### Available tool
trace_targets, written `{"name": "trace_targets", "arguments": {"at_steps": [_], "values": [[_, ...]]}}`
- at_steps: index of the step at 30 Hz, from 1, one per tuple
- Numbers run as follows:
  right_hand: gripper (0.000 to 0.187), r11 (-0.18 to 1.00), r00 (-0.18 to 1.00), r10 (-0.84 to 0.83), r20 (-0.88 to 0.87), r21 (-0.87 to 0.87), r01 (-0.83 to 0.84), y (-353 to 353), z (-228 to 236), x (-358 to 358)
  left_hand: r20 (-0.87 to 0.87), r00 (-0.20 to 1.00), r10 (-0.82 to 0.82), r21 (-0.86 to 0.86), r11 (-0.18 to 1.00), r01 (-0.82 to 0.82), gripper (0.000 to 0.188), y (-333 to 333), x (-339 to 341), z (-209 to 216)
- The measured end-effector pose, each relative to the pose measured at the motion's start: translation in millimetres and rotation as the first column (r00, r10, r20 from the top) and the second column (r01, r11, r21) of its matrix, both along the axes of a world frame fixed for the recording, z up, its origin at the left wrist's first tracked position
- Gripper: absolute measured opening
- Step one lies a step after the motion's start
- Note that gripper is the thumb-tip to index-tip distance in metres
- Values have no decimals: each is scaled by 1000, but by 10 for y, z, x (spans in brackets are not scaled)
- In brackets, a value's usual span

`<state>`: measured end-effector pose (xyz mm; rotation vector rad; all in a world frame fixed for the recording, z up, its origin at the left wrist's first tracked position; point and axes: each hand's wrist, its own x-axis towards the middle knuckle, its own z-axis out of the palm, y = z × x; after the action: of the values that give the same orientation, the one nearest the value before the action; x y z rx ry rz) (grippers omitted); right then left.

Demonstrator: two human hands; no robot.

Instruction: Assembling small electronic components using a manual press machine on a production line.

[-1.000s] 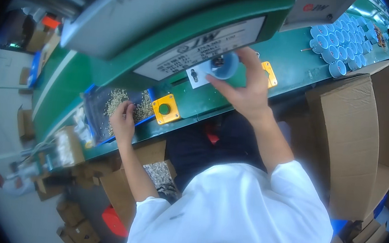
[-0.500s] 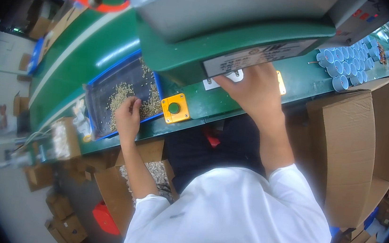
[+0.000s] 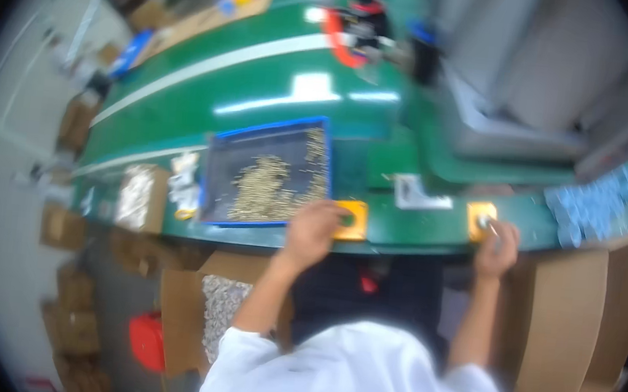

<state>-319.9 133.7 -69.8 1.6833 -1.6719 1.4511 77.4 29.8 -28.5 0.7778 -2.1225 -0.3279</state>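
Note:
My left hand [image 3: 312,232] is at the left edge of a yellow push-button box [image 3: 353,221], its fingers bent toward the dark green button; blur hides whether anything is in them. My right hand [image 3: 498,250] reaches a second yellow button box [image 3: 480,213], fingertips beside its pale round button, also smeared by motion. Between the boxes, a white bracket-like fixture [image 3: 420,193] lies on the green bench, below the grey and green machine head [image 3: 515,141]. Left of my left hand, a blue-rimmed tray [image 3: 229,164] holds a heap of small brass-coloured pins [image 3: 261,187].
Light-blue cups [image 3: 596,206] crowd the bench's right side. A large open carton [image 3: 568,322] stands below them. At lower left are a carton of pale small parts [image 3: 222,309] and a red stool [image 3: 148,341]. An orange-red curved object [image 3: 339,39] sits toward the back.
My left hand has left the pins and moved right to the left button box. My right hand has come out from under the machine head to the right button box. The view has shifted.

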Motion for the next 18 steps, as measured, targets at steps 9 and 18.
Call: {"name": "trace_targets", "arguments": {"at_steps": [9, 18], "values": [[30, 994, 988, 70, -134, 96, -58, 32, 172, 137, 100, 988, 114, -346, 936, -73, 16, 39, -144, 177], [29, 996, 994, 49, 95, 73, -56, -52, 143, 153, 53, 994, 98, -248, 965, -82, 9, -61, -279, 123]]}}
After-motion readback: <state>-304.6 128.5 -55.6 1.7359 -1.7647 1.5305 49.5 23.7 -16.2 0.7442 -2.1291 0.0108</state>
